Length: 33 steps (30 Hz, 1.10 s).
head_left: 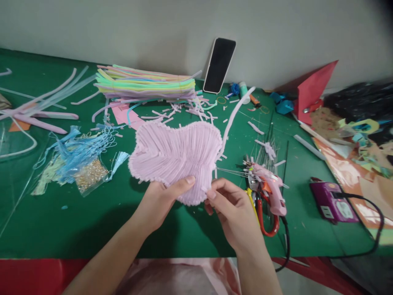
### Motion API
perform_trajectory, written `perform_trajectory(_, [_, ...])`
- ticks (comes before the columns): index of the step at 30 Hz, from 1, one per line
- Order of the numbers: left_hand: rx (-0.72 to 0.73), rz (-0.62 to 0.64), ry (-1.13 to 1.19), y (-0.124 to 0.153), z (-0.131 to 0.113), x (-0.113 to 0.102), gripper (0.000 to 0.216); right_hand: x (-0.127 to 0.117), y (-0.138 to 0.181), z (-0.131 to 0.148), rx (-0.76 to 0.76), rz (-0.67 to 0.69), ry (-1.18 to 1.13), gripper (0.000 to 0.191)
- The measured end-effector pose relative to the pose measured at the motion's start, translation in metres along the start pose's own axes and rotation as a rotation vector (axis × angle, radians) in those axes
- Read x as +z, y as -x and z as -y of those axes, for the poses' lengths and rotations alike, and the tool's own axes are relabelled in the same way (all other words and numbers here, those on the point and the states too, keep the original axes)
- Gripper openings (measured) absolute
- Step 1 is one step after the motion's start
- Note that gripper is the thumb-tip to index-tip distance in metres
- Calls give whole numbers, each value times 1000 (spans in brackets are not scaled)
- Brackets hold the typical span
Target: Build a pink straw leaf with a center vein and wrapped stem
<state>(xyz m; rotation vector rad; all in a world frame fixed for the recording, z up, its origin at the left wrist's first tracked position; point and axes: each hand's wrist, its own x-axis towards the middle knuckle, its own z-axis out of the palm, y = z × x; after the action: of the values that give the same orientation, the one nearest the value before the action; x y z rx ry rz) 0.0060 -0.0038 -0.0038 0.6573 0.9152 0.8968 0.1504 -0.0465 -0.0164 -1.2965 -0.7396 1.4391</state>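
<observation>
A pale lilac panel of pipe cleaners [181, 153], set side by side with a fuzzy rim, is held up above the table in front of me. My left hand [166, 196] grips its lower edge, the thumb lying flat across the front and the fingers hidden behind. At the lower right edge, my right hand [229, 200] pinches the rim between thumb and fingertips. From the panel's right side a loose lilac pipe cleaner [233, 116] rises in a curve toward the back. Where it joins the rim is hard to make out.
A pink glue gun [273, 190] lies right of my hands beside red-handled pliers [268, 225] and thin wires. Behind are a bundle of coloured pipe cleaners [144, 84] and a leaning phone [220, 65]. Blue tassels [76, 149] lie left; a purple power box [333, 200] sits right.
</observation>
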Motion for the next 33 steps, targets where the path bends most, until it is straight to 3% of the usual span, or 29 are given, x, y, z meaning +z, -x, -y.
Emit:
perform_trajectory(8, [74, 32, 15, -2, 4, -9, 50, -3, 3, -1, -66, -13, 10, 20])
perform_trajectory(14, [33, 169, 33, -2, 0, -7, 24, -2, 2, -2, 19, 87, -111, 20])
perform_trajectory(20, [49, 202, -8, -3, 0, -7, 19, -1, 0, 3, 24, 76, -142, 21])
perform_trajectory(25, [75, 94, -21, -2, 1, -7, 42, -4, 4, 5, -197, 18, 112, 5])
perform_trajectory(29, [84, 49, -76, 0, 0, -5, 53, -5, 10, 7, -425, -22, 369, 14])
perform_trajectory(33, [74, 10, -119, 2, -1, -3, 55, -5, 10, 10, -483, -36, 455, 15])
